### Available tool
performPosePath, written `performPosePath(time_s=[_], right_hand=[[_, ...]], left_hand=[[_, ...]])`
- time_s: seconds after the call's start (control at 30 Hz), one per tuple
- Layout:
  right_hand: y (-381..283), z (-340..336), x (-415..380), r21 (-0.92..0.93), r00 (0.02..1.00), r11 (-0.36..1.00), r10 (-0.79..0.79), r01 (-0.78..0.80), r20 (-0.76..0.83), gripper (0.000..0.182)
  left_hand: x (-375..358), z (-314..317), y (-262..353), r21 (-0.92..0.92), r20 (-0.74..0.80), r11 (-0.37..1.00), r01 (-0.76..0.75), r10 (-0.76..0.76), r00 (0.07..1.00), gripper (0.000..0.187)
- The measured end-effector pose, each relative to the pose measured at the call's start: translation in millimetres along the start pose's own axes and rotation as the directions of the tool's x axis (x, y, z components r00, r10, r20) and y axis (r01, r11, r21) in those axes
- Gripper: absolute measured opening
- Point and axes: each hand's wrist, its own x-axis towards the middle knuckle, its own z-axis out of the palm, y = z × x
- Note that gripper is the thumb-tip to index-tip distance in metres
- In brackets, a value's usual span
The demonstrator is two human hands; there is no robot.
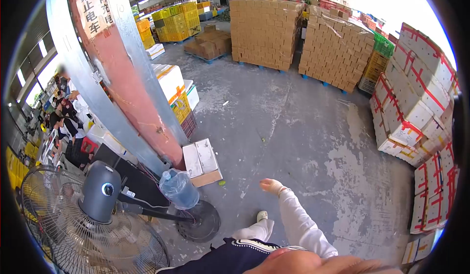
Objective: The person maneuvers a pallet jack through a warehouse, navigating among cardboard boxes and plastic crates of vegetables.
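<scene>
My right hand (271,186) reaches forward in a white sleeve (304,224), held over the grey floor (274,142). Its fingers point left, loosely extended, and nothing shows in them. Below the hand is my light shoe (262,216) on the floor. Left of it, a large clear blue water jug (179,190) stands on the round black base (198,221) of a pedestal fan (100,190). My left hand is outside the view.
A white foam box (201,160) sits by the red and grey pillar (122,73). Palletised brown cartons (267,34) stand ahead. Taped white boxes (416,93) rise on the right. Yellow crates (178,22) stand farther back. Several people (68,127) are at the far left.
</scene>
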Motion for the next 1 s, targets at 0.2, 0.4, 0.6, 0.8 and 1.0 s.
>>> performPosePath(time_s=[0.2, 0.4, 0.6, 0.8, 1.0], right_hand=[[304.0, -165.9, -143.5, 0.839, 0.340, 0.458, 0.870, -0.294, -0.356, 0.034], [328.9, -256.8, -220.6, 0.943, 0.141, 0.081, 0.989, -0.323, -0.037, 0.027], [310.8, -344.8, -22.5, 0.877, 0.213, -0.066, 0.959, -0.477, 0.188, 0.023], [320.0, -568.9, 261.4, 0.874, 0.366, 0.185, 0.931, -0.450, -0.009, 0.020], [108.2, -811.3, 780.6, 0.709, 0.912, 0.704, 0.319, -0.046, -0.258, 0.030]], left_hand=[[67.6, -202.0, 286.1, 0.039, -0.496, 0.932, -0.360, 0.331, 0.803, 0.053], [95.3, -356.3, 559.6, -0.119, -0.627, 0.688, -0.715, 0.506, 0.592, 0.043], [197.0, -364.4, 643.5, 0.006, -0.454, 0.957, -0.291, 0.261, 0.852, 0.051], [205.4, -389.7, 648.4, 0.020, -0.053, 0.961, -0.276, 0.276, 0.960, 0.052], [242.0, -499.6, 581.5, 0.325, -0.449, 0.915, -0.238, 0.371, 0.813, 0.073]])
